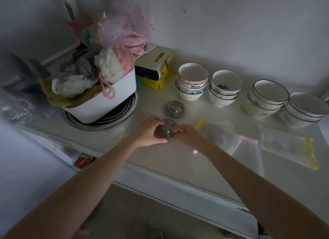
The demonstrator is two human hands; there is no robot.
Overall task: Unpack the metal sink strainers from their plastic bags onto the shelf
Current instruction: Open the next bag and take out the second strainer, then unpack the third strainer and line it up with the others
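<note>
Strainer (165,131) is gripped by the left hand (148,132) and pinched at its rim by the right hand (188,134), low over the surface (169,160). Behind, another strainer (174,108) is set down. Right, a bagged one (216,133) is lying, then an empty bag (288,147).

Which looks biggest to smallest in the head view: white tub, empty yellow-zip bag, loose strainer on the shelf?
1. White tub.
2. Empty yellow-zip bag, though it lies nearer the camera.
3. Loose strainer, clearly smallest.
</note>
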